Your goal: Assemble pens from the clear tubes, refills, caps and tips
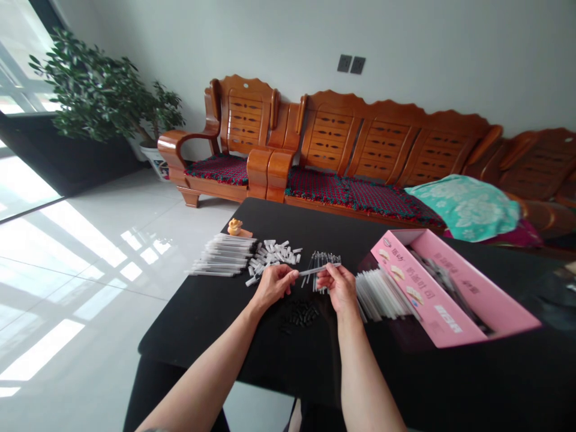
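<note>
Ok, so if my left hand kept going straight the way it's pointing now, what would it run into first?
Your left hand would meet the thin clear tube first, since its fingers already pinch that tube. Beyond it, the bundle of dark-tipped rods looks next, though depth is hard to judge.

Two hands, the left hand (274, 285) and right hand (339, 287), share one clear tube (315, 271). Left of the left hand are two heaps: clear tubes (222, 255) and white caps (272, 258). Between the hands are one dark-tipped bundle (320, 262) and one black heap (299, 313). Right of the right hand are one pale tube heap (380, 294) and one pink box (432, 288).
</note>
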A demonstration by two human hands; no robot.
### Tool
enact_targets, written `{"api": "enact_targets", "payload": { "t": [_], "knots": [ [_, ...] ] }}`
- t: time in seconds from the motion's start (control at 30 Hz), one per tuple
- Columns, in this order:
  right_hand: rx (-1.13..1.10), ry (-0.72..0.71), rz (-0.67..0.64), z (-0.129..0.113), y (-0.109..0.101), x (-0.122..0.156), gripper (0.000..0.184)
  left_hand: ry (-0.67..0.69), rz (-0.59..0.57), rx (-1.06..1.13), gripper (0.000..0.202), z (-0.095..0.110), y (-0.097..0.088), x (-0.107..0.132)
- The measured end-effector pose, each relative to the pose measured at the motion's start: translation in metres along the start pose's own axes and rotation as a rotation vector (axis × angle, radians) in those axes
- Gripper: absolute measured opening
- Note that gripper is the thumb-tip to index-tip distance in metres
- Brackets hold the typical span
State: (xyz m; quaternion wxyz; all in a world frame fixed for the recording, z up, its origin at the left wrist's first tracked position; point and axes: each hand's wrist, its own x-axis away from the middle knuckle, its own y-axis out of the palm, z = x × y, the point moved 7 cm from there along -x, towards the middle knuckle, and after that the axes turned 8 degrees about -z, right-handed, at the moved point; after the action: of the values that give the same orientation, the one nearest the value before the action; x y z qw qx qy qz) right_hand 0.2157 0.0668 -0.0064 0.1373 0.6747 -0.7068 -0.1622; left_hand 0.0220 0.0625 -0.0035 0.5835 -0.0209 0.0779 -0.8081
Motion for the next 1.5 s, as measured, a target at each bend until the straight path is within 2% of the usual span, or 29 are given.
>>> {"api": "enact_targets", "payload": {
  "t": [0.13,0.2,0.27,0.4,0.5,0.57,0.63,0.73,0.83,0.9,1.03,1.2,1.33,1.5],
  "knots": [
    [0.009,0.006,-0.01,0.001,0.001,0.0,0.028,0.024,-0.038,-0.049,0.041,0.001,0.003,0.0],
    [-0.027,-0.009,-0.002,0.0,0.0,-0.001,0.026,0.032,-0.013,-0.032,0.039,0.004,0.0,0.0],
    [-0.095,-0.049,-0.002,-0.004,-0.002,-0.002,0.024,0.059,0.082,-0.007,0.038,0.008,-0.012,0.001],
    [-0.188,-0.057,-0.058,-0.009,-0.004,-0.004,0.022,0.128,0.413,-0.035,0.035,0.017,-0.053,0.012],
    [-0.196,-0.021,-0.067,-0.009,-0.004,-0.003,0.03,0.108,0.499,-0.128,0.032,0.015,-0.073,0.016],
    [-0.192,-0.018,-0.052,-0.01,-0.005,-0.001,0.042,0.075,0.468,-0.212,0.028,0.013,-0.076,0.014],
    [-0.179,-0.009,-0.04,-0.01,-0.005,0.0,0.05,0.079,0.388,-0.334,0.021,0.013,-0.072,0.011],
    [-0.175,0.029,-0.031,-0.006,-0.007,0.0,0.037,0.167,0.201,-0.558,0.012,0.018,-0.054,0.007],
    [-0.227,0.051,-0.038,0.001,-0.011,-0.003,0.022,0.215,0.046,-0.707,0.012,0.016,-0.039,0.007],
    [-0.278,0.056,-0.037,0.004,-0.013,-0.006,0.02,0.212,-0.002,-0.756,0.013,0.013,-0.036,0.007],
    [-0.339,0.033,-0.015,0.005,-0.018,-0.009,0.023,0.192,-0.019,-0.788,0.007,0.012,-0.037,0.007],
    [-0.275,0.02,-0.053,0.001,-0.012,-0.006,0.021,0.16,0.003,-0.623,0.009,0.019,-0.033,0.006],
    [-0.133,-0.017,-0.105,-0.003,0.001,0.0,0.019,0.073,-0.027,-0.32,0.017,0.011,-0.023,0.004],
    [0.003,0.013,-0.193,0.0,0.019,0.006,0.016,0.088,-0.069,-0.106,0.018,0.005,-0.01,0.001]
  ]
}}
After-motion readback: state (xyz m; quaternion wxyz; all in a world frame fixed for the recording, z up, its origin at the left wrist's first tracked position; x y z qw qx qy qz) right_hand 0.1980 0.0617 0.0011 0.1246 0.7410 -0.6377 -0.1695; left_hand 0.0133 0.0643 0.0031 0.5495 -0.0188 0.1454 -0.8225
